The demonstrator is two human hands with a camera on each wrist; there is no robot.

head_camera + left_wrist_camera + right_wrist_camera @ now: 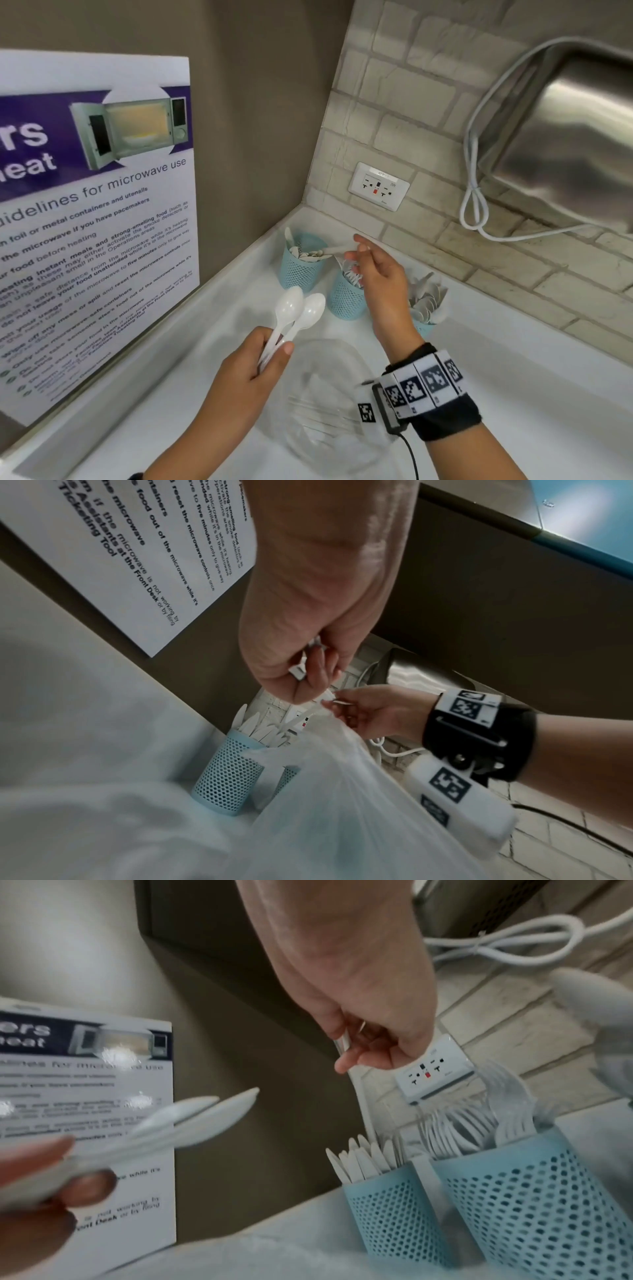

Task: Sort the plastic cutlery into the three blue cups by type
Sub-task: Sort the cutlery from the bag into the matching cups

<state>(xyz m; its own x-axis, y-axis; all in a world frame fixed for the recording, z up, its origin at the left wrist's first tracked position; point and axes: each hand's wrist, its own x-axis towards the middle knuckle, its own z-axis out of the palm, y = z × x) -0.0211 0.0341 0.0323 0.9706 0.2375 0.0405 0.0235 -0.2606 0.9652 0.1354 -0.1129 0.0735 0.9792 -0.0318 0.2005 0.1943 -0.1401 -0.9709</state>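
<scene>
Head view: your left hand (pixel 255 363) is curled round the handles of two white spoons (pixel 299 310), bowls pointing up and away over the white counter (pixel 513 394). Your right hand (pixel 380 270) pinches one white knife (pixel 337 249) by its handle, the blade lying toward the rim of the far-left blue cup (pixel 299 270), which already holds knives. The middle blue cup (pixel 346 299) sits just under that hand and holds forks; the right blue cup (pixel 424 329) is mostly hidden behind your wrist, with spoon bowls showing above it. A clear plastic bag (pixel 329 394) with more cutlery lies between your forearms. A microwave poster (pixel 96 222) leans on the left wall and a wall socket (pixel 378 186) sits in the tiled back wall.

Left wrist view: your left hand (pixel 308 610) is clenched on the spoon handles, whose square ends poke out below the palm. Past it your right hand (pixel 373 712) grips the thin white knife (pixel 304 716) above the cup of knives (pixel 227 775). The bag (pixel 342 818) fills the foreground.

Right wrist view: your right hand (pixel 369 1020) nips the knife (pixel 361 1093), which hangs down toward the cup of knives (pixel 387 1213). The cup of forks (pixel 534 1199) stands touching it on the right. The spoons (pixel 192 1121) in your left hand (pixel 37 1191) are blurred at the left.
</scene>
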